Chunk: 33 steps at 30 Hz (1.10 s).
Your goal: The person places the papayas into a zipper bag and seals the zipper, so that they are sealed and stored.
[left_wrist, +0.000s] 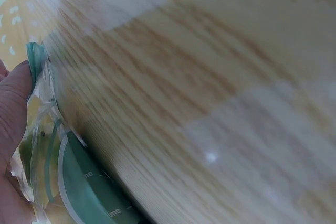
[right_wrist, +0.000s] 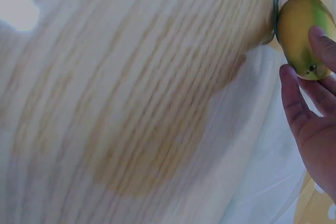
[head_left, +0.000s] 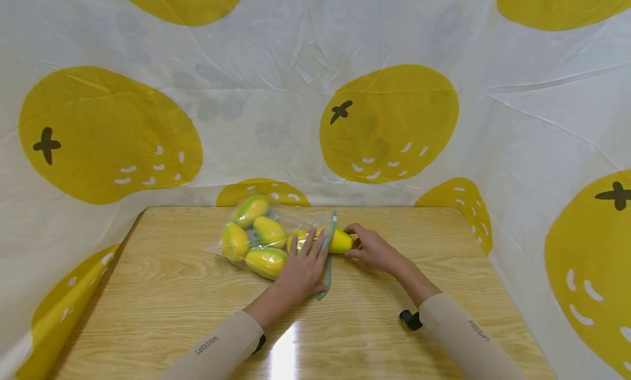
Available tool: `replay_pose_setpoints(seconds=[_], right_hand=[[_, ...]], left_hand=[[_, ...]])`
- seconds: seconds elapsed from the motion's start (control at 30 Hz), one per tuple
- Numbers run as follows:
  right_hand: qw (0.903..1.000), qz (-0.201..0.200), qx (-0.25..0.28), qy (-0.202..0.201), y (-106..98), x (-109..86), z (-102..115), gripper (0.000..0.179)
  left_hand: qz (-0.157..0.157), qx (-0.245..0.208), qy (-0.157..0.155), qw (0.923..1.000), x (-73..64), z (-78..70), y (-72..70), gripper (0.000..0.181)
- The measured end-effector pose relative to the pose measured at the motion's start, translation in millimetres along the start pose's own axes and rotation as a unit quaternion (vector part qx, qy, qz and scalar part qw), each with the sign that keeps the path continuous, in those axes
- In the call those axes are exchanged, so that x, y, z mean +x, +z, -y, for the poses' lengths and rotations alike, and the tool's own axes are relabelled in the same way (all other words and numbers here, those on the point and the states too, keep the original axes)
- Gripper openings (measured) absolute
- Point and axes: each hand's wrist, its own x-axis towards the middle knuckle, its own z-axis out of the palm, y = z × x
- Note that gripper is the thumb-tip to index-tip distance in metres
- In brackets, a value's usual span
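Note:
A clear zip bag with a green-edged mouth lies on the table, several yellow-green mangoes inside it. My left hand rests on the bag near its mouth, fingers straight over a mango there and thumb by the green zip strip. At that mouth, my right hand pinches the outer end of another mango between thumb and fingers. This mango lies partly within the bag, its stem end towards my right palm, and another mango shows just beyond it.
The table has a light wood-grain top with a bright reflection near the front. A white cloth with large yellow fruit prints hangs behind it and along both sides. Dark wrist devices sit at the beige sleeves.

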Motion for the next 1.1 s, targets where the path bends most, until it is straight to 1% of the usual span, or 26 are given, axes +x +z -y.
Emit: replay_pose_setpoints(seconds=[0.17,0.4,0.5,0.73,0.87,1.0,1.1], right_hand=[[0.9999,-0.006,0.014,-0.008,1.3,-2.1,-2.3,0.052],[0.9991,-0.025,0.027,-0.022,5.4,-0.9,-3.9,0.052],[0.9983,-0.031,0.045,-0.021,7.3,-1.7,-4.5,0.052],[0.9952,-0.027,0.087,-0.034,11.5,-4.0,-6.4,0.051],[0.9927,-0.035,0.112,-0.027,13.1,-5.9,-6.1,0.050],[0.9918,-0.038,0.119,-0.025,16.2,-4.8,-7.2,0.049],[0.9931,-0.036,0.108,-0.027,19.1,-1.5,-6.8,0.050]], left_hand=[[-0.007,-0.005,0.000,1.0000,-0.1,1.0,0.1,0.124],[-0.015,0.016,0.005,0.9998,-0.6,1.6,-3.0,0.123],[-0.017,0.018,0.007,0.9997,-0.4,2.4,-4.1,0.124],[-0.030,0.025,0.008,0.9992,-1.4,3.4,-5.2,0.129],[-0.037,0.026,0.011,0.9989,-3.1,3.2,-5.2,0.131],[-0.035,0.027,0.011,0.9990,-3.1,3.2,-5.8,0.131],[-0.023,0.025,0.012,0.9994,-2.7,3.2,-6.7,0.131]])
